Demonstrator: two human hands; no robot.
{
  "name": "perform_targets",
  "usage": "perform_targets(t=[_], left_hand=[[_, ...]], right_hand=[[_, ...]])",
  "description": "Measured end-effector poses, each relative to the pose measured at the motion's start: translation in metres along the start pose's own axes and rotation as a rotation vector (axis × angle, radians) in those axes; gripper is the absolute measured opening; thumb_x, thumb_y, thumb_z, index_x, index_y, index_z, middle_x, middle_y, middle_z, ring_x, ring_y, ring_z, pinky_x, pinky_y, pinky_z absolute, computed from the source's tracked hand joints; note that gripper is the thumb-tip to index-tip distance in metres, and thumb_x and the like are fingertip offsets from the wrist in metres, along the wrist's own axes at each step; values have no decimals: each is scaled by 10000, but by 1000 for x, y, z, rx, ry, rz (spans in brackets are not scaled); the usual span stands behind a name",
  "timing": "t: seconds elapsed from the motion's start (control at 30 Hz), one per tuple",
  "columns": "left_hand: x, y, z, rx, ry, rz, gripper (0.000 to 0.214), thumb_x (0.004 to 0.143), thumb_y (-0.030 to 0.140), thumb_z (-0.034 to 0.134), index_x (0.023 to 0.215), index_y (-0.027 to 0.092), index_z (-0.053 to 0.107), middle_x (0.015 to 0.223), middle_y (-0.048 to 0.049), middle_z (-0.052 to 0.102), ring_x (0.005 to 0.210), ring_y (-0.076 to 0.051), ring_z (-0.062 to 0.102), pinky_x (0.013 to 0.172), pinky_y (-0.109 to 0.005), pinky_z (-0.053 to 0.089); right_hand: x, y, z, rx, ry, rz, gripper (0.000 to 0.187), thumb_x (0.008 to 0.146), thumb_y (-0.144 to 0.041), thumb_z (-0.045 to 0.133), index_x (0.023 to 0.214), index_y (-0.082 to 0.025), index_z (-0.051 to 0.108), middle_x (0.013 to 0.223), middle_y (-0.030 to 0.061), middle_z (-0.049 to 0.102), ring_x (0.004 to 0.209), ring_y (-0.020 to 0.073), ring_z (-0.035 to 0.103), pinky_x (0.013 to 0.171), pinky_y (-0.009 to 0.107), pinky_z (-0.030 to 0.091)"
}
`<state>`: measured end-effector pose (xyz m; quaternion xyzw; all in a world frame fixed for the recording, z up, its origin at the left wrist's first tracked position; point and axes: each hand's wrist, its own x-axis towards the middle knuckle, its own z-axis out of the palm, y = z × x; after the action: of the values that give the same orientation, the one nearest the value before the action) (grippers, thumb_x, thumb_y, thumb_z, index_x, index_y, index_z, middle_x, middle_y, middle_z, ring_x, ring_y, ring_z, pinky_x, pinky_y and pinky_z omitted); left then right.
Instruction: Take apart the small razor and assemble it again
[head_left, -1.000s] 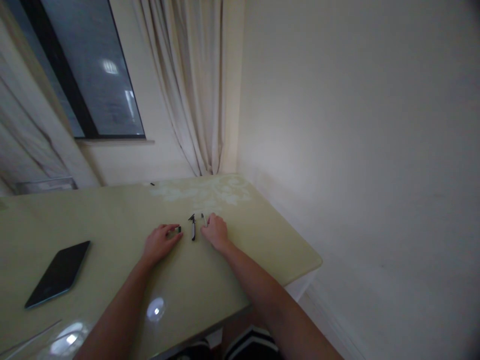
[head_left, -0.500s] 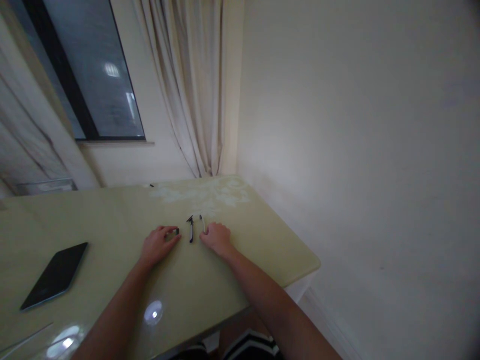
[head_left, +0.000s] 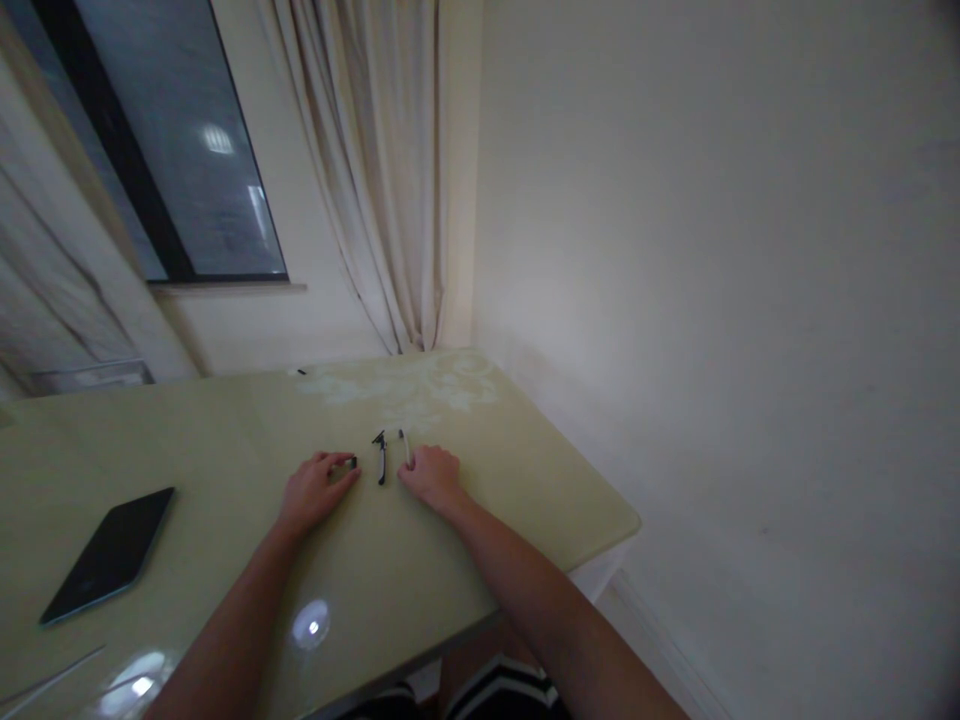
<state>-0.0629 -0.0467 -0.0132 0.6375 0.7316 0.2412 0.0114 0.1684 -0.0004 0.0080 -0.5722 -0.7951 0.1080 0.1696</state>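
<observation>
My left hand (head_left: 310, 491) rests on the pale green table (head_left: 225, 450) with its fingers curled around a small dark object (head_left: 349, 463) at the fingertips. A thin black piece (head_left: 382, 457) lies on the table between my two hands. My right hand (head_left: 433, 475) lies just right of it, fingers curled, next to a thin whitish piece (head_left: 406, 445) at its fingertips. Whether the right hand grips that piece is too small to make out.
A dark phone or tablet (head_left: 109, 555) lies flat at the table's left. A pale wall (head_left: 712, 300) runs along the table's right edge. A curtain (head_left: 382, 170) and a dark window (head_left: 172, 140) stand behind the far edge.
My right hand has drawn back slightly toward me along the whitish piece. My left hand and the black piece stay where they were.
</observation>
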Motion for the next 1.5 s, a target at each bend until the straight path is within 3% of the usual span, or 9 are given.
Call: perform_targets(t=[0.4, 0.53, 0.67, 0.77, 0.9, 1.07, 1.2, 1.33, 1.5], left_hand=[[2, -2, 1, -54, -29, -17, 528, 874, 553, 536, 1222, 209, 736, 1132, -100, 733, 942, -252, 705, 876, -362, 532], [2, -3, 0, -78, -9, -11, 511, 860, 559, 546, 1181, 214, 745, 1108, -96, 740, 900, -246, 706, 852, -356, 539], [1, 1, -5, -128, 79, 28, 422, 889, 550, 503, 949, 215, 753, 973, -84, 752, 861, -247, 681, 834, -350, 527], [-5, 19, -11, -98, 139, 31, 479, 968, 542, 383, 805, 230, 708, 851, -75, 737, 836, -248, 668, 814, -344, 506], [-20, 63, -10, 113, 36, -66, 583, 1028, 544, 266, 741, 225, 659, 812, -98, 726, 792, -265, 682, 734, -356, 474], [-29, 93, -2, 351, -83, -58, 452, 1014, 483, 370, 902, 176, 683, 930, -160, 745, 849, -318, 712, 716, -385, 461], [-30, 94, -2, 322, -2, 11, 401, 1030, 374, 345, 875, 180, 660, 917, -135, 743, 817, -283, 699, 731, -379, 450], [-38, 110, 3, 198, 172, 301, 348, 1027, 357, 405, 837, 199, 650, 862, -98, 713, 841, -251, 664, 821, -372, 436], [-46, 129, 12, -115, 91, 470, 396, 1035, 409, 408, 781, 212, 640, 819, -64, 653, 778, -210, 603, 774, -334, 433]], right_hand=[[1, 1, -11, 32, -36, -5, 391, 899, -542, 603, 834, -207, 795, 837, 129, 767, 785, 262, 719, 696, 327, 508], [10, 27, -22, 123, -49, -36, 388, 904, -523, 622, 704, -209, 733, 724, 72, 714, 681, 201, 643, 618, 275, 425], [12, 73, -32, 242, 103, -33, 341, 889, -391, 623, 609, -202, 578, 627, -4, 576, 611, 141, 513, 576, 250, 320], [11, 97, -35, 363, 241, 19, 410, 901, -349, 540, 548, -219, 376, 549, -42, 387, 552, 123, 387, 557, 257, 267], [10, 99, -32, 495, 320, 42, 442, 893, -359, 532, 565, -235, 263, 548, -57, 276, 539, 118, 314, 552, 266, 228], [5, 83, -23, 519, 244, -58, 461, 876, -345, 597, 553, -220, 293, 545, -60, 293, 548, 112, 307, 564, 270, 218], [1, 73, -17, 621, 146, -143, 471, 921, -471, 609, 571, -203, 443, 564, -44, 400, 577, 118, 377, 582, 269, 256], [0, 61, -11, 1012, -23, -199, 587, 953, -720, 470, 830, -176, 656, 732, 12, 597, 656, 132, 528, 617, 251, 376], [-3, 55, -16, 1426, -213, -207, 581, 814, -756, 671, 870, -179, 637, 772, 11, 636, 687, 139, 594, 657, 260, 461]])
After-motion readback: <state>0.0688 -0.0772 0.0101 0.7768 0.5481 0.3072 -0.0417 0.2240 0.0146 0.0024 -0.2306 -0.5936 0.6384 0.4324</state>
